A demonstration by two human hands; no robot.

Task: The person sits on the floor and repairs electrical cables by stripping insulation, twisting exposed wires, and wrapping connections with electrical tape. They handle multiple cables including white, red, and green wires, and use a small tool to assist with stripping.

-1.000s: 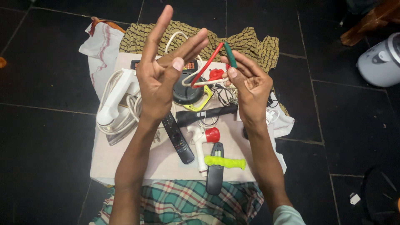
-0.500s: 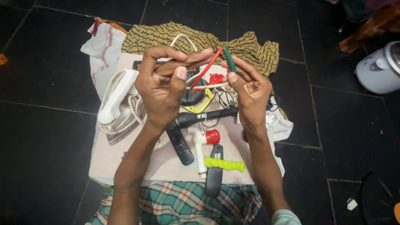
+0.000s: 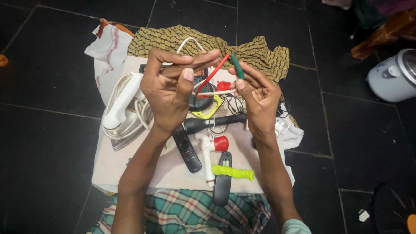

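Left fingers: curled in, thumb [image 3: 187,78] pressed toward the forefinger, pinching the near ends of the wires; a white cord loop [image 3: 190,42] rises at 12 o'clock above the knuckles.
Right fingers: thumb and fingertips [image 3: 239,83] closed together on the green wire and on a thin pale lead [image 3: 216,92].
Red wire: [image 3: 213,73] runs slanting between the two hands, from the left hand's grip up toward 1 o'clock.
Green wire: [image 3: 237,66] short sleeve standing out of the right hand's pinch toward 11 o'clock, its tip just beside the red wire's top.
Left hand: [image 3: 170,89] raised, palm turned toward the camera, forearm coming up from 7 o'clock.
Right hand: [image 3: 259,96] raised at 3 o'clock of the left, forearm coming up from 5 o'clock.
Under the hands: a pale board [image 3: 130,167] on the dark tiled floor, partly hidden by both hands.
On the board: white iron [image 3: 123,102] with coiled cord at 9 o'clock; black remote [image 3: 187,149] at 6 o'clock; a white tool with a red part [image 3: 212,147] beside it; yellow-green handle [image 3: 233,172] across a dark case.
Behind: patterned olive cloth [image 3: 260,54] at 12 o'clock.
Far off: white rice cooker [image 3: 394,76] at 3 o'clock, well apart.
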